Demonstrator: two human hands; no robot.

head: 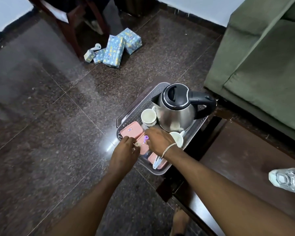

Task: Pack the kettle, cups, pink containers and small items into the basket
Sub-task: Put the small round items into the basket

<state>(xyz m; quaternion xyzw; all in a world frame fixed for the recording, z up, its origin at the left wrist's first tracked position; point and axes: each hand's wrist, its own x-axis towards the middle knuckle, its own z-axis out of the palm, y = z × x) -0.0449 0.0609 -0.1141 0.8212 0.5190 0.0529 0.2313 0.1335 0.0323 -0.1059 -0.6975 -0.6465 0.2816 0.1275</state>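
A grey perforated basket (134, 109) stands on the floor by a dark table. Inside it are a steel kettle (175, 113) with a black lid and handle, a white cup (148, 116) to the kettle's left and a second white cup (177, 139) at its near side. Pink containers (130, 130) lie in the near half, another pink container (152, 158) under a small silver clipper (156, 163). My left hand (124, 150) pinches a small beige item (137, 144) over the basket. My right hand (157, 140) holds a small purple item (146, 137) above the pink containers.
A dark wooden table (245, 160) stands to the right, with a clear plastic bottle (288, 180) lying on it. A green sofa (262, 65) fills the upper right. Blue patterned boxes (116, 48) and chair legs (70, 31) lie further off on the dark tiled floor.
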